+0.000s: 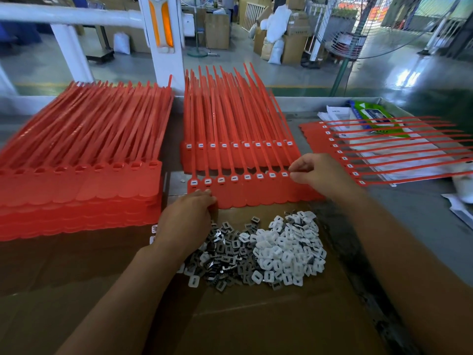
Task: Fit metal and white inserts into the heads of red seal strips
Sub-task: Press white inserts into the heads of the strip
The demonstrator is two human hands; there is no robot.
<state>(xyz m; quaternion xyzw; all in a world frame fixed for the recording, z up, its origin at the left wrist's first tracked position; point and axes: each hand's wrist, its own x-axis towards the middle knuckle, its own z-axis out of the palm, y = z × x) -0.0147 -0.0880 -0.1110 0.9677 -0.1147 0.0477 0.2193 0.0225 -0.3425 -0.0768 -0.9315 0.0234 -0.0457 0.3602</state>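
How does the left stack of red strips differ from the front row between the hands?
The left stack has empty head holes; the front row has white inserts in its heads. The left stack is many layers thick; the front row is one thin sheet. Nothing touches the left stack; the left hand and right hand hold the front row's ends. Both are red.

i see a factory hall behind the bench. glossy grey-green floor [384, 73] mirrors daylight from the right. white post [161, 24] with an orange reflector stands at the bench's far edge, and a white rail [69, 16] joins it. cardboard boxes [217, 30] and white sacks [277, 21] stacked farther back. wire-caged fan [378, 24] on a green pole, right.
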